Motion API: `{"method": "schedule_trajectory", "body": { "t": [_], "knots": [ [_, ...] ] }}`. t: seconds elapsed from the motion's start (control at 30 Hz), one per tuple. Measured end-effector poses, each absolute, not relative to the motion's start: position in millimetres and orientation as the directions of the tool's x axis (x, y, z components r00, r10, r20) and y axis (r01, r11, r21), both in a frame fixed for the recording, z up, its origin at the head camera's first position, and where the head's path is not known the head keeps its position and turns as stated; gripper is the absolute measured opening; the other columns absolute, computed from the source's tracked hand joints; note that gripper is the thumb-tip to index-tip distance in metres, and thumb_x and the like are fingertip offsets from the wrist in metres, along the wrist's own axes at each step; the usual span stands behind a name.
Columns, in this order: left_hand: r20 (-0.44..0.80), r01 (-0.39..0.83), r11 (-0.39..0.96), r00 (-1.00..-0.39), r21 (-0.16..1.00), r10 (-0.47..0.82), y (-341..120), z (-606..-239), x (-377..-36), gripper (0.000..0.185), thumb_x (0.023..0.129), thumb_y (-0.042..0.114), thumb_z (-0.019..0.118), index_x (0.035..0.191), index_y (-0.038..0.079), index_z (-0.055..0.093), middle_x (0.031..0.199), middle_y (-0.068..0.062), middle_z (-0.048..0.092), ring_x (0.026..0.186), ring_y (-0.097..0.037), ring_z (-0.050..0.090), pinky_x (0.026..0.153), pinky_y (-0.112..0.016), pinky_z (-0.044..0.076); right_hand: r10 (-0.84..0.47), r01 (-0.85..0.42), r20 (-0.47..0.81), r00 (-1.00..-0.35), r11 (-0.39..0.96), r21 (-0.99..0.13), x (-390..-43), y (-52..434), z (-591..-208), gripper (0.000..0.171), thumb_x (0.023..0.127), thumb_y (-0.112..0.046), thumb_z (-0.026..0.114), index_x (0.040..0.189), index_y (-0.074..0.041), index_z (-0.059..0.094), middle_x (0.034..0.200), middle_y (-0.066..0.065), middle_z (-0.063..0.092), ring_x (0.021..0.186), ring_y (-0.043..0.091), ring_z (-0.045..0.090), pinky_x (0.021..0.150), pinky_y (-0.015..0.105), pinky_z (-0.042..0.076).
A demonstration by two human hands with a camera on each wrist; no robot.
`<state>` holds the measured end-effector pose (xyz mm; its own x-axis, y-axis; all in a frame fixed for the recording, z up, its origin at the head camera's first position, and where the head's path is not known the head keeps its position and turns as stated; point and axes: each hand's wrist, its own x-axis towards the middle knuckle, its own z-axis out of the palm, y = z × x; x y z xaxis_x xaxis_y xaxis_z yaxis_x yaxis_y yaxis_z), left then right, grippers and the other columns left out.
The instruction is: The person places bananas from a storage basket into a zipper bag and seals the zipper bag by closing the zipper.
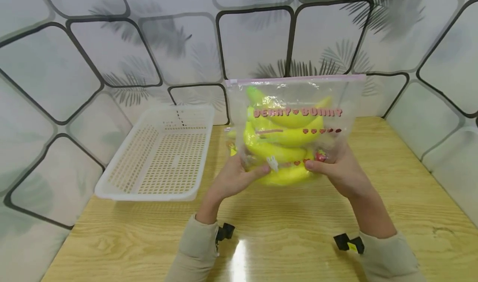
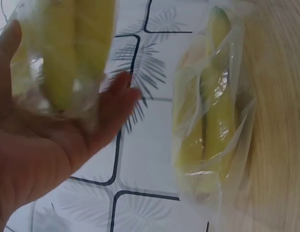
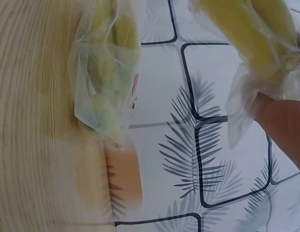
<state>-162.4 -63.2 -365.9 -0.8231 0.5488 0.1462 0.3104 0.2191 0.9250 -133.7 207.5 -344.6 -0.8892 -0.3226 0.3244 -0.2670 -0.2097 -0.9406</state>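
Both hands hold a clear plastic zip bag with a pink seal strip and pink lettering [image 1: 295,120] upright above the pale wooden bench [image 1: 410,182]; the left hand [image 1: 233,178] pinches the bag's lower edge from the left, thumb on the near face, and the right hand [image 1: 337,170] pinches it from the right, so that the sealed strip stands uppermost and the load hangs low, probably to keep the contents from sliding toward the opening. Inside lies a bunch of yellow bananas with greenish tips [image 1: 278,138], stacked one above another and pressed against the film, which is wrinkled and glossy; small red hearts are printed below the lettering. The left wrist view shows the open palm [image 2: 48,140] beneath the bagged fruit; a second bagged bunch of bananas [image 2: 213,125] lies on the bench near the patterned wall [image 1: 254,45]. A white perforated plastic basket [image 1: 112,186] rests on the bench to the left, well apart from the hands.
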Motion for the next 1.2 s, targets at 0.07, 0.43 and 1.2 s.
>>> {"method": "schedule_trajectory", "body": {
  "t": [0.07,0.43,1.2],
  "knots": [
    [0.108,0.292,0.242,-0.814,0.925,0.570,-65,-365,-162,0.075,0.090,0.051,0.069,0.151,0.022,0.036,0.138,-0.006,0.057,0.123,-0.023,0.056,0.097,-0.043,0.049,-0.320,-0.283,0.344,-0.883,-0.223,-0.933,-130,208,-343,0.079,0.084,0.027,0.056,0.151,-0.007,0.030,0.143,0.015,0.050,0.117,0.024,0.063,0.084,0.041,0.057],
    [0.176,0.314,0.090,-0.722,0.945,0.670,-59,-367,-165,0.054,0.088,0.010,0.075,0.137,0.013,0.052,0.125,-0.002,0.064,0.113,-0.015,0.062,0.097,-0.034,0.051,-0.241,-0.264,0.214,-0.946,0.195,-0.945,-124,208,-348,0.060,0.092,-0.002,0.068,0.144,-0.017,0.041,0.134,0.006,0.056,0.112,0.016,0.058,0.088,0.024,0.053],
    [0.175,0.363,0.259,-0.821,0.895,0.544,-58,-362,-156,0.055,0.082,0.031,0.082,0.129,0.022,0.055,0.107,0.005,0.070,0.092,-0.012,0.066,0.081,-0.034,0.055,-0.351,-0.144,0.098,-0.931,0.107,-0.984,-131,211,-350,0.046,0.090,0.001,0.069,0.132,-0.009,0.052,0.119,0.006,0.067,0.097,0.017,0.068,0.078,0.032,0.058]
  ]
}}
